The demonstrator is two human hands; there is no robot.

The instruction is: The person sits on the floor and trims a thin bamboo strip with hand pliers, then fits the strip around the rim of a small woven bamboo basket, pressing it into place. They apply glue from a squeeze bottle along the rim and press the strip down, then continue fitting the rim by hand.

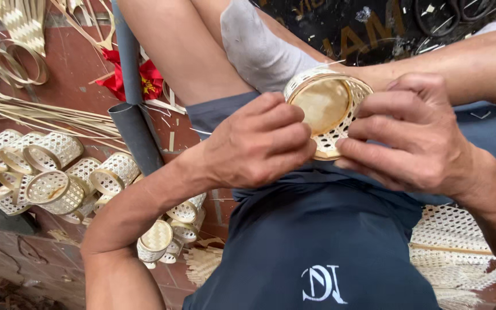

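We hold a small round woven basket (328,112) over our lap, both hands closed on its rim: the left hand (259,143) grips the near-left edge, the right hand (414,135) pinches the right side with its fingertips. A heap of finished woven baskets (58,178) lies on the red floor (70,63) to our left.

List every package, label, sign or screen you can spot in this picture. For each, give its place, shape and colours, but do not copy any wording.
White emblem: printed on the dark blue shorts, bottom centre; interlaced letter shapes.
Faded lettering: on the dark surface at top right; large, yellowish, partly hidden by the arm.
Red paper with a yellow mark: crumpled on the red floor, upper left, beside the grey pipe.
No packages or screens show.
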